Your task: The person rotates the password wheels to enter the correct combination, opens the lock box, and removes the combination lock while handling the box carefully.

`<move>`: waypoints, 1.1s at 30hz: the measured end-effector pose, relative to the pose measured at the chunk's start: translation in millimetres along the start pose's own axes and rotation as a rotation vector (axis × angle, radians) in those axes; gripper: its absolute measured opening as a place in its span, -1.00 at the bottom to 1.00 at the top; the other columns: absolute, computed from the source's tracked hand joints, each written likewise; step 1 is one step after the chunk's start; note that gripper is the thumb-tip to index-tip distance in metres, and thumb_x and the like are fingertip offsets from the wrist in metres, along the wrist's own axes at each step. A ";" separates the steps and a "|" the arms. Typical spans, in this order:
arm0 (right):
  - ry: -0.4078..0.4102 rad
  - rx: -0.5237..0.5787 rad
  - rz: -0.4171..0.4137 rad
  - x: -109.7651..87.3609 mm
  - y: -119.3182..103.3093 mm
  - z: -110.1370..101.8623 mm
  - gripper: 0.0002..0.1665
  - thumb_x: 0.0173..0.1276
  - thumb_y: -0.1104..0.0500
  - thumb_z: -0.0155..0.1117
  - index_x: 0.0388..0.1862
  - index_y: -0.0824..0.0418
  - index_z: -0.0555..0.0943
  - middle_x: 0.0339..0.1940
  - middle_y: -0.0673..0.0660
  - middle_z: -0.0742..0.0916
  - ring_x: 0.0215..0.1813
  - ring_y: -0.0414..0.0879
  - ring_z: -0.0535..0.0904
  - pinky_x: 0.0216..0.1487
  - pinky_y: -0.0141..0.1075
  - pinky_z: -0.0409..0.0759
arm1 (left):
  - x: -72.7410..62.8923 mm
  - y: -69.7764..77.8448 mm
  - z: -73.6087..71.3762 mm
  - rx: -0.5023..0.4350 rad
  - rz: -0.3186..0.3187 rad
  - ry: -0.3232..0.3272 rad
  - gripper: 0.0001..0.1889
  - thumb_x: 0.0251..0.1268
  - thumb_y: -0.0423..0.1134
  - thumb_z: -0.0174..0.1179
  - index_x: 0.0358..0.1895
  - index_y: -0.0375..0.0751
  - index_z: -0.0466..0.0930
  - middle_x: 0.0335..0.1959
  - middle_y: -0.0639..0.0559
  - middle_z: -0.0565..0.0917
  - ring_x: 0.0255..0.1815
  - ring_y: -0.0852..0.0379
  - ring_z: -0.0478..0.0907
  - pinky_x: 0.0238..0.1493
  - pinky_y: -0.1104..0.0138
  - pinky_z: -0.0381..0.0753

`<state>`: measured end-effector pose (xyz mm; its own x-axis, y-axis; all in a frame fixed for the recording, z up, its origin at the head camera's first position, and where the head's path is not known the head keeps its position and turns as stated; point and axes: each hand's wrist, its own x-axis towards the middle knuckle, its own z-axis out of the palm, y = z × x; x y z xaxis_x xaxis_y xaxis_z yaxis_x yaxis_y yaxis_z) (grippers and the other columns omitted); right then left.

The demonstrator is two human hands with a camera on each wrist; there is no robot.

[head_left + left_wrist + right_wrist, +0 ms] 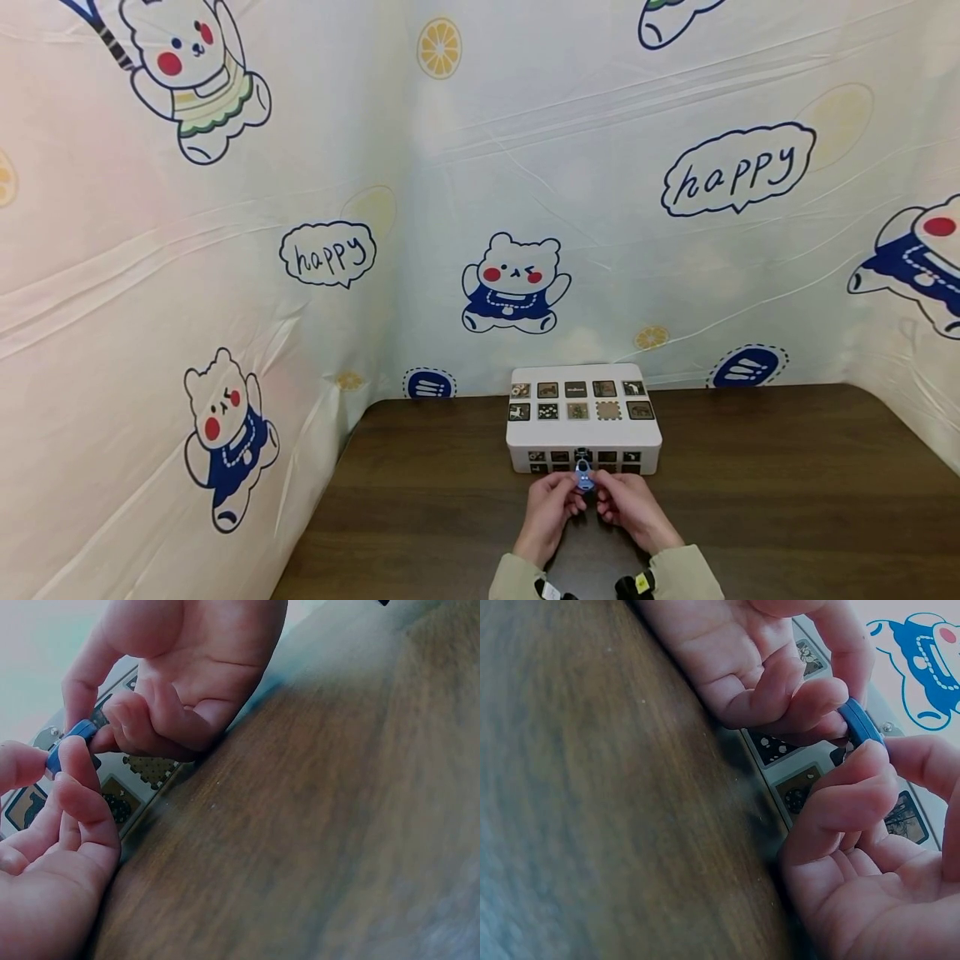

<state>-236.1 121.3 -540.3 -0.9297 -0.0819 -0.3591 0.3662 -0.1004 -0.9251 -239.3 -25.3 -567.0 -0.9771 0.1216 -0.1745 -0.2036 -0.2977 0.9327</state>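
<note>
A small blue padlock (584, 477) is held between both hands, in front of a white box (583, 434) printed with dark square pictures. My left hand (550, 510) pinches the padlock's left side with thumb and fingertips. On the opposite side, my right hand (634, 510) pinches it the same way. Seen from the left wrist, the padlock (81, 732) shows its narrow blue edge between the fingertips. The right wrist view also shows the padlock (862, 724) edge-on, with fingers hiding part of it. A dark latch (582, 454) on the box's front is right behind it.
The box stands on a dark brown wooden table (420, 492), near its back edge. A pale cloth (465, 192) with bear drawings and "happy" lettering hangs behind and along the sides. Black bands (634, 586) with small cameras sit at the sleeves.
</note>
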 end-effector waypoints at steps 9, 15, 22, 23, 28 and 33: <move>0.009 -0.001 -0.012 -0.5 0.3 0.1 -0.69 0.35 0.05 0.16 -0.52 0.21 0.50 -0.64 -0.04 0.49 -0.60 -0.26 0.40 -0.56 -0.43 0.44 | -0.5 0.1 0.3 -0.001 -0.002 0.004 -0.85 0.26 -0.31 0.15 -0.23 -0.35 0.60 -0.52 0.08 0.58 -0.60 0.27 0.49 -0.50 0.48 0.47; 0.030 -0.005 -0.025 -0.2 0.1 1.4 -0.72 0.33 0.10 0.17 -0.49 0.27 0.53 -0.64 -0.03 0.50 -0.60 -0.25 0.41 -0.56 -0.43 0.45 | 0.6 -1.0 -0.4 0.001 -0.006 0.004 -0.84 0.25 -0.31 0.16 -0.22 -0.36 0.60 -0.52 0.07 0.58 -0.59 0.26 0.49 -0.50 0.47 0.47; 0.036 -0.010 -0.042 0.3 0.7 1.5 -0.74 0.32 0.13 0.17 -0.49 0.27 0.55 -0.64 -0.02 0.50 -0.59 -0.24 0.41 -0.55 -0.43 0.45 | 0.1 -1.2 -0.3 0.002 0.006 -0.002 -0.84 0.25 -0.31 0.15 -0.22 -0.36 0.60 -0.52 0.08 0.58 -0.59 0.27 0.49 -0.50 0.47 0.47; 0.036 -0.011 -0.044 0.3 0.6 1.6 -0.74 0.32 0.13 0.17 -0.49 0.27 0.55 -0.65 -0.02 0.50 -0.59 -0.24 0.41 -0.55 -0.43 0.45 | 0.3 -1.5 -0.3 0.000 0.006 -0.003 -0.85 0.25 -0.31 0.15 -0.23 -0.35 0.60 -0.52 0.08 0.58 -0.59 0.27 0.49 -0.50 0.48 0.47; 0.035 -0.017 -0.061 -0.8 -0.7 1.5 -0.75 0.34 0.15 0.16 -0.46 0.29 0.58 -0.65 -0.02 0.49 -0.59 -0.24 0.41 -0.54 -0.43 0.45 | 0.3 -1.7 -0.4 -0.002 0.016 -0.008 -0.84 0.26 -0.32 0.14 -0.22 -0.37 0.59 -0.53 0.09 0.57 -0.60 0.28 0.49 -0.51 0.48 0.46; 0.038 -0.018 -0.069 -1.8 -1.6 1.6 -0.76 0.36 0.16 0.15 -0.38 0.34 0.59 -0.64 -0.01 0.50 -0.57 -0.23 0.40 -0.54 -0.42 0.44 | -0.9 -0.4 0.3 -0.008 0.014 -0.001 -0.84 0.27 -0.34 0.13 -0.20 -0.39 0.58 -0.53 0.09 0.57 -0.60 0.28 0.48 -0.52 0.49 0.45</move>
<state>-235.0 120.0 -537.9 -0.9535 -0.0374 -0.2989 0.3011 -0.0861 -0.9497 -238.3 -25.0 -567.1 -0.9797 0.1185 -0.1614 -0.1907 -0.3065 0.9326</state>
